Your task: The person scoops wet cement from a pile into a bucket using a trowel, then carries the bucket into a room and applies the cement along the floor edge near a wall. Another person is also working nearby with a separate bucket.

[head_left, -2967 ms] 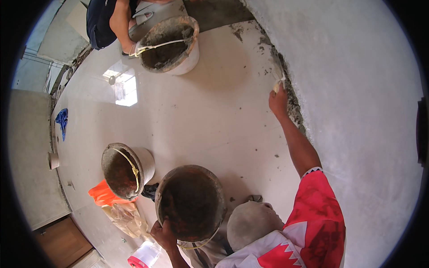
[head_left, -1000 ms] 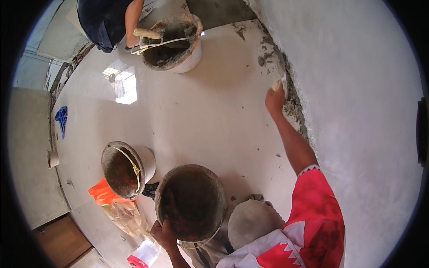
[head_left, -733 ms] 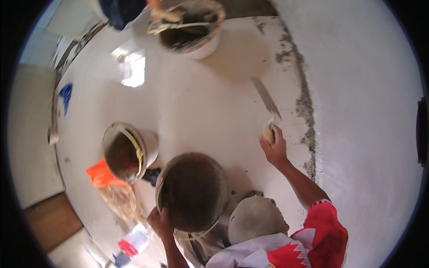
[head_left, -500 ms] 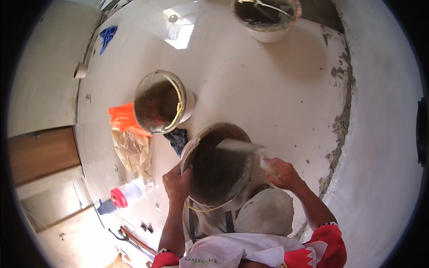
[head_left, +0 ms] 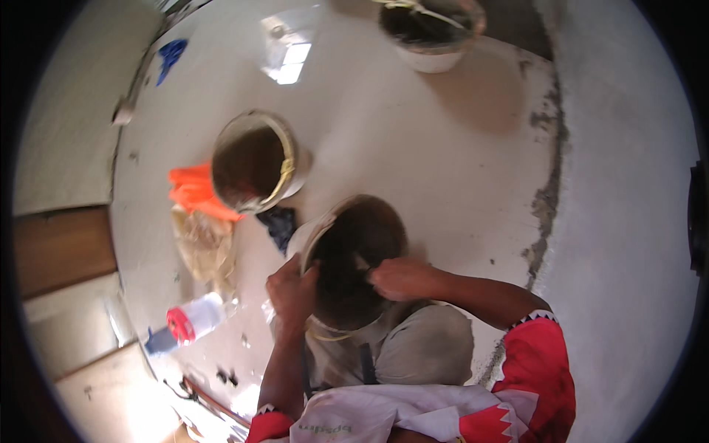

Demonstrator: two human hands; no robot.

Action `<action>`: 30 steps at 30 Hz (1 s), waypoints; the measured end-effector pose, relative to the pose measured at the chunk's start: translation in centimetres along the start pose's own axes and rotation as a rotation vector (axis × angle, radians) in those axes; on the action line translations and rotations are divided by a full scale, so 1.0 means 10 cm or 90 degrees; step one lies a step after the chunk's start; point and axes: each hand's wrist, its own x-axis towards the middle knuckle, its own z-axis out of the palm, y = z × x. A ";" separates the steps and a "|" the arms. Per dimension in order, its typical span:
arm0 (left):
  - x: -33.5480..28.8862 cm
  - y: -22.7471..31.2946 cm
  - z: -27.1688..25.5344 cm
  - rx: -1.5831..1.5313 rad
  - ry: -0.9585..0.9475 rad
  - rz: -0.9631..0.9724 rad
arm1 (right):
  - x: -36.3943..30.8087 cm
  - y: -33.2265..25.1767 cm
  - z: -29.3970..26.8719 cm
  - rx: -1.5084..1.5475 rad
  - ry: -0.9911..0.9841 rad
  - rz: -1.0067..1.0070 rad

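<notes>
- The floor is laid with pale, glossy sheeting or tile, by which a bright window shape is mirrored at the upper centre of the frame.
- Along the right side, the floor is edged by a rough dark seam, and beyond it a pale grey wall is seen.
- The left of the frame is bounded by another grey wall, below which a brown panel is set.
- The held bucket is tilted at the lower centre; its dark interior is faced toward the camera.
- Its left rim is clamped by the left hand, with the thumb laid inside.
- The fingers of the right hand are curled together at the bucket's mouth, around a trowel of which only a pale, blurred part is shown.
- A second bucket is placed at the left of centre, beside an orange bag; a third bucket is cut by the top edge.
- A blue cloth is seen at upper left.
</notes>
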 end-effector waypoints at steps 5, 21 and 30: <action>0.05 0.11 -0.06 -0.045 -0.020 0.023 | -0.13 0.24 0.00 0.244 0.000 -0.016; 0.23 -0.02 -0.15 -0.051 -0.023 -0.030 | -2.09 0.91 -0.29 0.725 0.295 0.245; 0.15 0.08 -0.14 -0.098 -0.028 -0.009 | -2.37 2.75 -1.48 1.042 0.776 0.065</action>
